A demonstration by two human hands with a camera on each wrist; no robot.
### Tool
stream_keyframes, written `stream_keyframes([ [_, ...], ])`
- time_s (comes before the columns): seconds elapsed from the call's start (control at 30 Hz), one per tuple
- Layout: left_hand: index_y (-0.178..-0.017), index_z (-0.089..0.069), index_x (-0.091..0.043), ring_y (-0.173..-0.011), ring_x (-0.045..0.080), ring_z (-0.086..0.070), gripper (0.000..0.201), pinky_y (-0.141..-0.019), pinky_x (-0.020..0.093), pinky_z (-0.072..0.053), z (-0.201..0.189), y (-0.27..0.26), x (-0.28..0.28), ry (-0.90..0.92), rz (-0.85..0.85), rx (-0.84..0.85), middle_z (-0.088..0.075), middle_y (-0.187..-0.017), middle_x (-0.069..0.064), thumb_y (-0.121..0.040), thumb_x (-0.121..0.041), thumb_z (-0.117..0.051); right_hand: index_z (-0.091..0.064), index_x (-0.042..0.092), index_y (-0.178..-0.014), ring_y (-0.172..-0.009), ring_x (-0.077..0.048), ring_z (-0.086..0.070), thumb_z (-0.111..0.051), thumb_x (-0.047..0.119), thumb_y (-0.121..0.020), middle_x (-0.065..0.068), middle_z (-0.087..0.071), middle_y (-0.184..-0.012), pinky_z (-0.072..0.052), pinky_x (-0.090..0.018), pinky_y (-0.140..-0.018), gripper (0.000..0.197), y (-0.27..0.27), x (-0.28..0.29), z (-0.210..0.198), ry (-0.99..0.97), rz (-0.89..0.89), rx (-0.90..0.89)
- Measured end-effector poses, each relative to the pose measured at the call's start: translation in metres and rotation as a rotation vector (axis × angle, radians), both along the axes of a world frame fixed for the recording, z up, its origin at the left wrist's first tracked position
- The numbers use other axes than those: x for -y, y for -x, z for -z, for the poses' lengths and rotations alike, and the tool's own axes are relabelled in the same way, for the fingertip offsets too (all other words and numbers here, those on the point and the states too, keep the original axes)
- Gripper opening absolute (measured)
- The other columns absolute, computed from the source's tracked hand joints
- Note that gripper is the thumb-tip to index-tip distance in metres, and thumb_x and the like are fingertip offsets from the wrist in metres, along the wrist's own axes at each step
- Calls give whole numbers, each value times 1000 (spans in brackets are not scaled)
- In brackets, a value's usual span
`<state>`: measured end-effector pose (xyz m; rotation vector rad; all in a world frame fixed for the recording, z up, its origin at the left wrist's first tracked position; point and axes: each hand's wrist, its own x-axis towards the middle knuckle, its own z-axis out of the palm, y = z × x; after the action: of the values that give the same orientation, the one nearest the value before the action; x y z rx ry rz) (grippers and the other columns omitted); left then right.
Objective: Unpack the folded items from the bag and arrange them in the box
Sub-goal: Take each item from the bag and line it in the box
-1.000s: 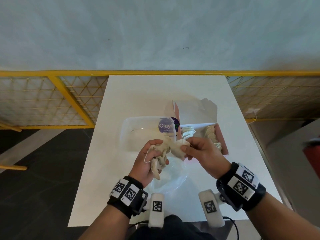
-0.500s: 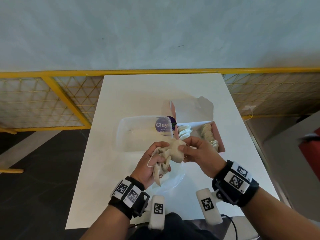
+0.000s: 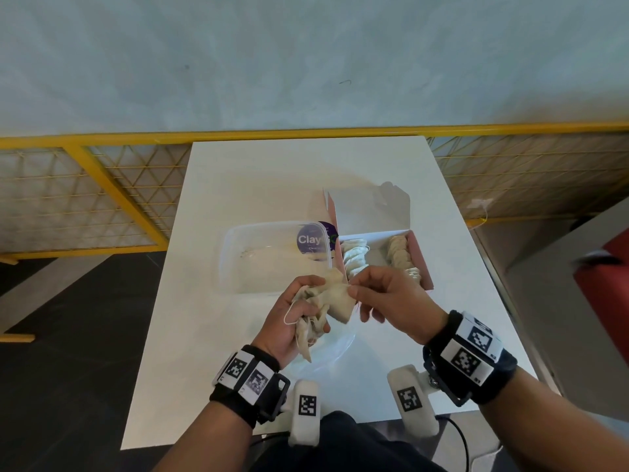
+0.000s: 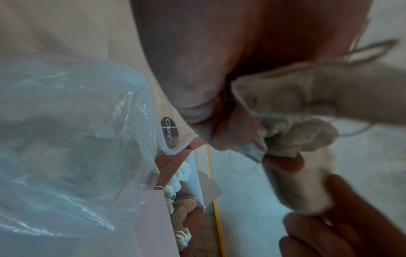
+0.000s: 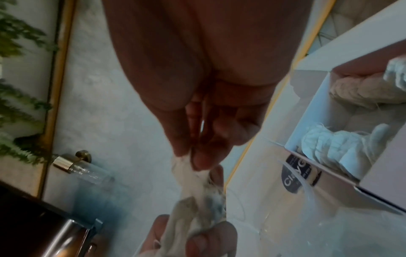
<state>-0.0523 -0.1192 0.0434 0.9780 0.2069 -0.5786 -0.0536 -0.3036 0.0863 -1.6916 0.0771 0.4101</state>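
Since a second ago, both hands sit lower. Left hand (image 3: 289, 321) clutches a bunch of beige masks (image 3: 315, 311); right hand (image 3: 384, 294) pinches one's corner. Bag (image 4: 54, 139) mostly hidden beneath. Beyond, box (image 3: 420, 260) on worktop (image 3: 272, 178) holds two rows.

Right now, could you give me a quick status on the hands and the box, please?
Left hand grips a bunch of masks. Right hand pinches one mask off it. Box open, two rows inside. Nothing in the way.
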Motion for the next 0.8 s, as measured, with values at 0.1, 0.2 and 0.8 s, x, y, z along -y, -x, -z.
stream_keyframes([
  [0.1,-95,-61,-14,-59,25,-49,41,-51,29,-48,4,-1,-2,16,-24,-10,-59,-103,15,-63,5,-45,-61,9,-77,-44,-11,-49,-61,3,-86,8,-57,-49,-34,-16,-45,11,2,2,-7,-60,-107,-3],
  [0.2,-94,-59,-14,-59,22,-55,34,-45,22,-45,5,2,1,46,-33,-29,-61,-90,11,-77,11,-43,-62,12,-74,-40,-11,-45,-64,6,-82,5,-53,-48,-27,-19,-42,11,1,0,-3,-237,-45,-66],
  [0.8,-94,-64,-20,-54,26,-52,39,-49,25,-36,6,3,-1,-49,50,24,-60,-91,12,-64,0,-48,-61,9,-77,-61,-14,-47,-57,8,-90,-3,-53,-67,-37,-23,-51,14,-9,-10,22,-112,269,-72],
])
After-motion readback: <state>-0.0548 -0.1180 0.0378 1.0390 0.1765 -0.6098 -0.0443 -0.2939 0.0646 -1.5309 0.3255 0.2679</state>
